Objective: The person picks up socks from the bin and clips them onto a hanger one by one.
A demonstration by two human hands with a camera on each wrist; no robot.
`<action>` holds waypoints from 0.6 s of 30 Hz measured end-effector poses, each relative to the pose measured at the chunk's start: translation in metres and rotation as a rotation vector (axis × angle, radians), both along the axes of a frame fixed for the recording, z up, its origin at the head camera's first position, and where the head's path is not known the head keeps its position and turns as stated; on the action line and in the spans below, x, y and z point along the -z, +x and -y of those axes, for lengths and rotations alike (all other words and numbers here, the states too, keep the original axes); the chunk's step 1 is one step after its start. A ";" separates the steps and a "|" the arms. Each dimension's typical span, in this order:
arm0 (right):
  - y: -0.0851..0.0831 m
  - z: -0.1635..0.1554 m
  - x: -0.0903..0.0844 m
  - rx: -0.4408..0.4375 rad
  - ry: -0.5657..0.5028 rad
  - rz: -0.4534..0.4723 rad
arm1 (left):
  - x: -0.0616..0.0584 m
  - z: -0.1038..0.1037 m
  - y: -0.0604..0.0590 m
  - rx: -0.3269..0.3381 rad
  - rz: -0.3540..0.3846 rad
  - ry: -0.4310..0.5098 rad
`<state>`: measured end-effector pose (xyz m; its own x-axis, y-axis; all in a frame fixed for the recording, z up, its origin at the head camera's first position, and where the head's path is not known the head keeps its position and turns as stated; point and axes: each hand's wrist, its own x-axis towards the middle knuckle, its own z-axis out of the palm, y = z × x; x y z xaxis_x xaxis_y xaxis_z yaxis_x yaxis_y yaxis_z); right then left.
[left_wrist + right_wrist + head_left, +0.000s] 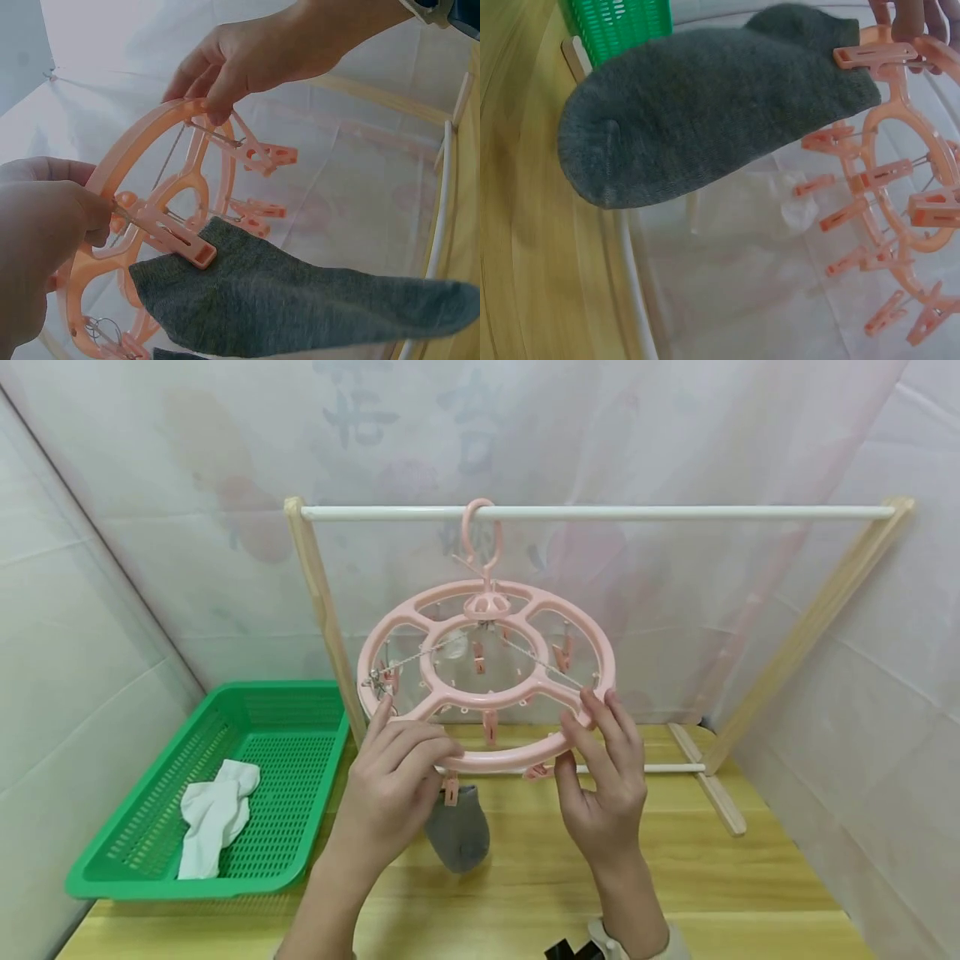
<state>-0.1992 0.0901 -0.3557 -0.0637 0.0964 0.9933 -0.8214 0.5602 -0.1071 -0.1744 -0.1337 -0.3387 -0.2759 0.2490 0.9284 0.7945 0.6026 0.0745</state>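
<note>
A pink round clip hanger (487, 763) hangs by its hook from a white rod. My left hand (397, 768) grips the near left part of its rim, and my right hand (606, 768) pinches the near right part between thumb and fingers. From a clip (180, 236) close to my left hand hangs a grey sock (277, 300), held at its cuff. Behind it in the right wrist view shows more grey knit fabric (802, 26). Several other pink clips (889, 172) dangle from the ring with nothing in them.
A green basket (318, 793) stands at the left with white socks (213, 818) in it. The white rod (675, 513) runs between wooden side posts (810, 627) above a wooden table (712, 877). Pale curtains (675, 435) surround it.
</note>
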 end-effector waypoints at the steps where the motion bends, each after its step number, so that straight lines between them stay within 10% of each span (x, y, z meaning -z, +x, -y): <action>1: -0.001 0.000 0.001 0.005 -0.002 0.002 | -0.001 0.000 0.000 0.003 -0.006 0.010; 13: -0.003 0.003 0.005 -0.016 -0.029 -0.006 | 0.001 -0.022 0.021 0.051 -0.281 0.051; 18: -0.001 0.006 0.003 -0.001 -0.030 -0.037 | 0.003 -0.035 0.028 0.073 -0.251 0.056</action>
